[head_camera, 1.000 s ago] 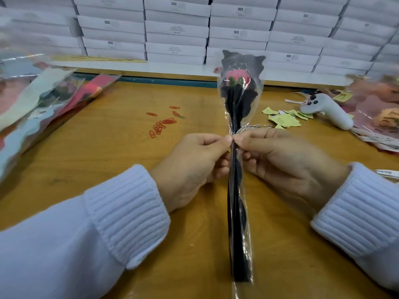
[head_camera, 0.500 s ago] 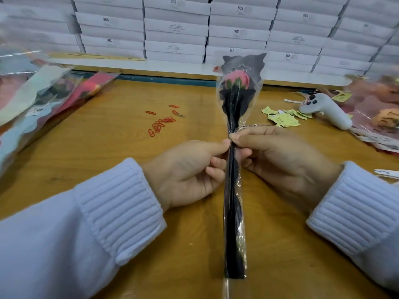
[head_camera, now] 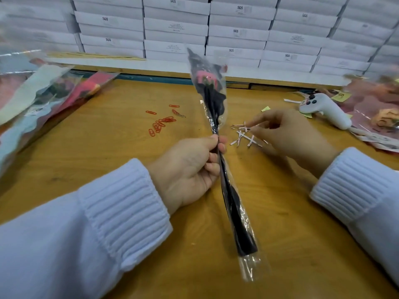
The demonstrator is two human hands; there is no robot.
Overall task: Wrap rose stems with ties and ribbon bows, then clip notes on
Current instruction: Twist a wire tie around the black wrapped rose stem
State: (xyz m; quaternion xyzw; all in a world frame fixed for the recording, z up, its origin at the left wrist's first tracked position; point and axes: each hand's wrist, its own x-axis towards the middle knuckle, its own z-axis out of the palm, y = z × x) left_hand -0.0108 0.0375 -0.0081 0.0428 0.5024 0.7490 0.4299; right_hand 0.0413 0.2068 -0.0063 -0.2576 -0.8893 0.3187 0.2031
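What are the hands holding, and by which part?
The wrapped rose, gripped mid-stem below the bloom by the left hand. The right hand reaches twist ties; grip unclear.

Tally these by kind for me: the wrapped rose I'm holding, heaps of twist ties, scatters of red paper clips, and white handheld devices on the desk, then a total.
wrapped rose, held in left hand: 1
heap of twist ties: 1
scatter of red paper clips: 1
white handheld device: 1
total: 4
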